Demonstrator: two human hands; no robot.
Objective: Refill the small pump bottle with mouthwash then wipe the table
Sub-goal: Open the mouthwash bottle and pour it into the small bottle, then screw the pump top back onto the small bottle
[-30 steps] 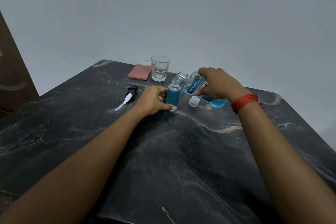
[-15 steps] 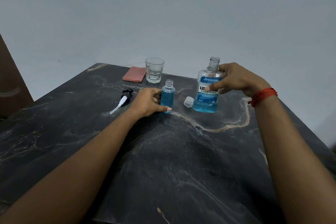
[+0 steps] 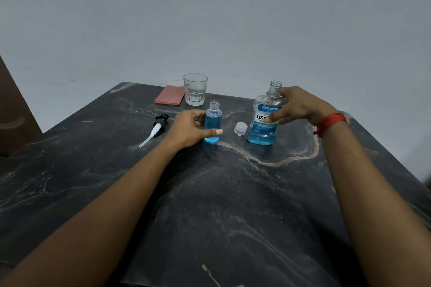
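The small clear bottle [image 3: 212,123] stands upright on the dark marble table [image 3: 233,205], uncapped and nearly full of blue liquid. My left hand [image 3: 189,129] is wrapped around its left side. To its right stands the big mouthwash bottle [image 3: 262,134], also uncapped, with blue liquid low in its base. My right hand [image 3: 300,106] rests against its upper right side with the fingers spread and loosened. The pump head [image 3: 158,124] with its white tube lies to the left of my left hand.
The big bottle's clear cap [image 3: 240,128] lies between the two bottles. An empty glass [image 3: 195,89] and a folded pink cloth [image 3: 169,98] sit at the table's far edge, close to the grey wall. A brown panel stands at the left.
The big bottle went from tilted over the small bottle's mouth to upright on the table at the right. My right hand's grip on it has loosened. My left hand stayed put.
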